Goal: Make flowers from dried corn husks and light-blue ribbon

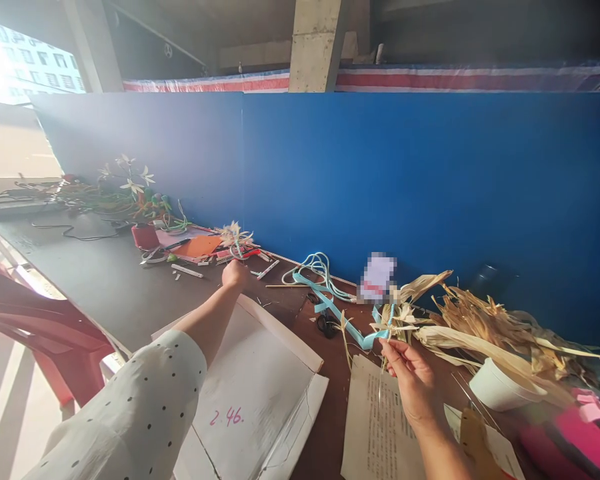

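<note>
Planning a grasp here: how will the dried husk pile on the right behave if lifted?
The dried husk pile is probably light for its bulk, being thin, papery strips. Curled, ragged edges suggest it may crack or split if squeezed. The strips lie loosely overlapped, so it would likely come apart.

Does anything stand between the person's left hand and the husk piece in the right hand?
Nothing upright visibly blocks the way from the left hand to the husk piece in the right hand. Low on the table between them lie pale blue cord, light blue ribbon and black-handled scissors.
</note>
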### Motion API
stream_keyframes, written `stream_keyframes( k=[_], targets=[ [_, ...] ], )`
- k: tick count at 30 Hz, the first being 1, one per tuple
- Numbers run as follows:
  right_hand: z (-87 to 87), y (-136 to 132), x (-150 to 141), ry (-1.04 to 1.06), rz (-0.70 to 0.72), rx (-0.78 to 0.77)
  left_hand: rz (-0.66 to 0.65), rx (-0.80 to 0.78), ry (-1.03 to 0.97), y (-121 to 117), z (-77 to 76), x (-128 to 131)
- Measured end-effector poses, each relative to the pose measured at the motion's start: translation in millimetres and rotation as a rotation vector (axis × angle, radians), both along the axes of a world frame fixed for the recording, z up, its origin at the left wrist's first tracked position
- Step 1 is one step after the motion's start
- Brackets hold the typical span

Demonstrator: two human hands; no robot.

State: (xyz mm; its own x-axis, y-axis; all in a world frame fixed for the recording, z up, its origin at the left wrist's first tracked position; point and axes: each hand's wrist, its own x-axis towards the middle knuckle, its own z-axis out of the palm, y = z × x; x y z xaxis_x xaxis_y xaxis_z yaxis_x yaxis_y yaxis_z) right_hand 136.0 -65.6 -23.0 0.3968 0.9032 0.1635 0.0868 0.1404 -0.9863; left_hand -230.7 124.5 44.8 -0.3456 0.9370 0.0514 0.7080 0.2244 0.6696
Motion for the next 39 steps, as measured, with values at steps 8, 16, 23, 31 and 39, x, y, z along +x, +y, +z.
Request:
stream_keyframes(
  k=[8, 16, 23, 31, 39],
  targets=[
    [4.1, 0, -1, -0.098, -0.012, 0.007, -0.245, 0.040, -0.157, -29, -19.7, 88],
    [3.5, -2, 0, -0.063, 0.003, -0.001, -0.389, 0.009, -0.141, -55, -52.0, 141],
    [8.1, -3, -4, -0.069, 0.011, 0.010, -0.319, -0.066, -0.111, -50, -51.4, 138],
    [12.0, -5, -7, -0.049, 0.033, 0.016, -0.319, -0.159, -0.125, -48, -50.1, 139],
    [7.1, -2, -3, -0.040, 0.042, 0.007, -0.274, -0.125, -0.066, -57, -40.8, 138]
  ],
)
